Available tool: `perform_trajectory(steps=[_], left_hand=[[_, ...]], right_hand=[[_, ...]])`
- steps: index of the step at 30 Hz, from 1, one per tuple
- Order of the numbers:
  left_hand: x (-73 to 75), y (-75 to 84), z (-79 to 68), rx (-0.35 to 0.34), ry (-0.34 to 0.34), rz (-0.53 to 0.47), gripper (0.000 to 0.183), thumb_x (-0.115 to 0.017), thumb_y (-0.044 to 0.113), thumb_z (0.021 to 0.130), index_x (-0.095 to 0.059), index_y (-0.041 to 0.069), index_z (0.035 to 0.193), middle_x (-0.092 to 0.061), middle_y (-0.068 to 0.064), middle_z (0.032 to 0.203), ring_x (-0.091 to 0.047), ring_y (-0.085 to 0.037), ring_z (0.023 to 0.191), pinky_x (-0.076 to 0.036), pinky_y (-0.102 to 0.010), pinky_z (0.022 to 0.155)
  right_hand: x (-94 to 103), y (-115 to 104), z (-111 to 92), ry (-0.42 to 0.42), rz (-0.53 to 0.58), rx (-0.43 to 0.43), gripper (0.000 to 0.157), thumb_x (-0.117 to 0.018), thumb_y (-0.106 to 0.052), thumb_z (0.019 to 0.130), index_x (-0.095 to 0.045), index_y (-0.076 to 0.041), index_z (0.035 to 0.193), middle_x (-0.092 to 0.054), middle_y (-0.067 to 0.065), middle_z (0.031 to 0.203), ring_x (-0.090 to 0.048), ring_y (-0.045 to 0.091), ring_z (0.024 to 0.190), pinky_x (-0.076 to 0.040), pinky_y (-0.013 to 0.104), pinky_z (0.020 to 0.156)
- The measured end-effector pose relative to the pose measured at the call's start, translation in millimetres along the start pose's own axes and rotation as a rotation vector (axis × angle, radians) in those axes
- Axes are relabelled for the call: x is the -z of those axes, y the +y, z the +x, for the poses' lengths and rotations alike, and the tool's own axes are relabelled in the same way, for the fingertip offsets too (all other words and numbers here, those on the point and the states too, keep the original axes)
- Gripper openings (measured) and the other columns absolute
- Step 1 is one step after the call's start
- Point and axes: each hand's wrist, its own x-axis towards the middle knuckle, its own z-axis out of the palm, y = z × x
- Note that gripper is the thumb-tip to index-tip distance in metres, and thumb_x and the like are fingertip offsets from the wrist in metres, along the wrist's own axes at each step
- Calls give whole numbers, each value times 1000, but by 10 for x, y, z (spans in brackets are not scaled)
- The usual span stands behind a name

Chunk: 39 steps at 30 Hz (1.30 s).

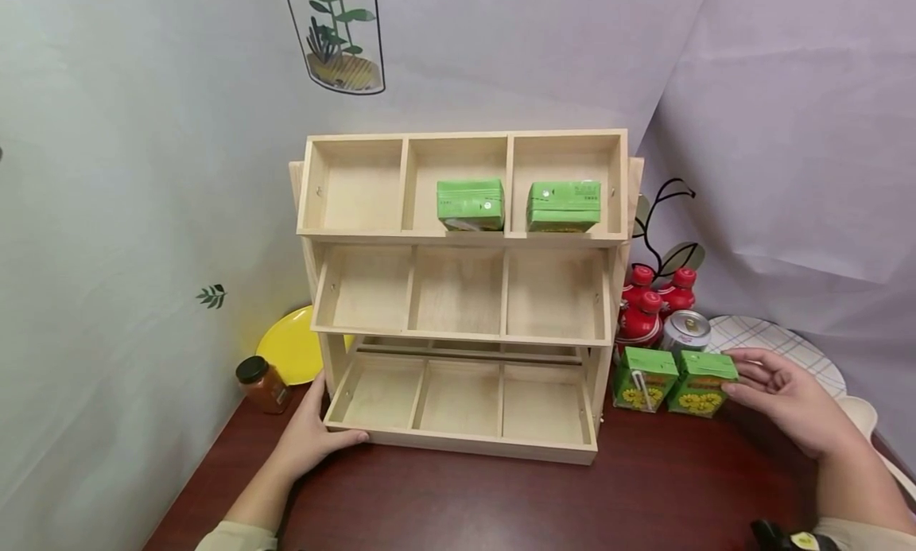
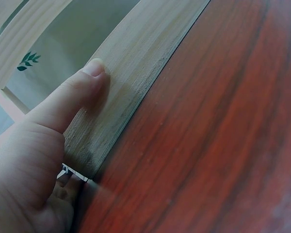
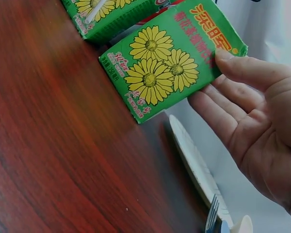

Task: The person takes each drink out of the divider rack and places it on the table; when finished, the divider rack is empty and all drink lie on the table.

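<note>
My right hand (image 1: 794, 396) pinches a green juice box with yellow flowers (image 3: 160, 63) by its side, thumb on the front face. Beside it on the table stands a second green juice box (image 1: 646, 378) with a straw on its front. My left hand (image 1: 309, 438) grips the lower left corner of a three-tier wooden shelf (image 1: 472, 448), its thumb (image 2: 89, 77) along the front board. Two more green juice boxes sit in the top tier, one in the middle compartment (image 1: 470, 203) and one in the right compartment (image 1: 564, 205).
Right of the shelf are several red bottles (image 1: 639, 320), a silver can (image 1: 685, 331), a checked plate (image 1: 769, 340) and a white spoon (image 1: 857, 414). A fork (image 3: 212, 213) shows in the right wrist view. A yellow plate (image 1: 289, 348) and a dark-lidded jar (image 1: 263, 384) stand left.
</note>
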Motion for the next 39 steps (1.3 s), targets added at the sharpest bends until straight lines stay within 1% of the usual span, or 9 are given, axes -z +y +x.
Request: perform_trajectory(steps=[8, 13, 19, 21, 26, 28, 30, 34, 39], left_hand=[[-10, -30, -13, 20, 2, 7, 126, -96, 29, 55, -17, 34, 153, -34, -1, 149, -39, -20, 128, -30, -11, 96], [-16, -17, -20, 17, -1, 13, 126, -95, 31, 56, -17, 34, 154, -34, -1, 149, -39, -21, 128, -30, -11, 96], [-30, 11, -23, 1, 2, 8, 125, -95, 31, 56, -17, 33, 154, -35, -2, 149, -40, -21, 128, -30, -11, 96], [-18, 97, -31, 1, 4, 4, 125, -95, 29, 56, -18, 29, 154, -35, -5, 149, -40, -22, 128, -30, -12, 96], [-10, 84, -39, 7, 8, 6, 125, -96, 29, 56, -18, 31, 154, -35, -4, 149, -40, -21, 128, -29, -11, 96], [-22, -6, -28, 6, 8, 11, 125, -95, 32, 56, -18, 35, 153, -35, -1, 149, -39, -20, 128, -29, -11, 96], [-28, -12, -20, 8, 6, 14, 125, -95, 32, 56, -18, 34, 153, -35, -2, 148, -40, -20, 127, -29, -11, 96], [-27, -24, -2, 9, 2, 33, 125, -95, 33, 56, -17, 35, 153, -36, -2, 148, -41, -21, 127, -30, -12, 96], [-4, 54, -4, 1, 7, 30, 125, -95, 30, 56, -17, 31, 154, -36, -4, 148, -41, -22, 127, -30, -11, 95]], right_hand=[[-36, -70, 4, 29, -200, 4, 51, -68, 11, 83, -47, 6, 130, -65, -7, 114, -63, 3, 100, -52, 19, 75], [-87, -193, 9, 75, -245, 16, 48, -68, 8, 85, -50, 5, 130, -62, -5, 121, -61, -1, 103, -49, 15, 76], [-154, -416, 46, 187, -298, 88, 44, -67, 4, 88, -54, 5, 129, -64, -7, 120, -62, 0, 104, -46, 11, 79], [-184, -479, 77, 221, -307, 107, 43, -67, 4, 87, -55, 5, 129, -65, -6, 119, -63, 2, 104, -46, 11, 80], [-274, -618, 121, 333, -306, 109, 42, -69, 3, 86, -59, 5, 126, -67, -6, 118, -64, 1, 96, -46, 10, 78], [-306, -663, 124, 362, -267, 110, 40, -69, 4, 86, -59, 6, 125, -68, -5, 117, -64, 1, 94, -46, 11, 77], [-334, -693, 132, 359, -191, 122, 38, -67, 5, 87, -59, 8, 124, -68, -3, 115, -65, 3, 93, -46, 11, 77], [-441, -750, 173, 307, 25, 194, 37, -61, 15, 86, -55, 15, 122, -68, 5, 115, -64, 10, 96, -47, 15, 79], [-626, -864, 238, 297, 71, 267, 40, -62, 20, 81, -56, 16, 120, -67, 8, 116, -64, 13, 100, -48, 15, 80]])
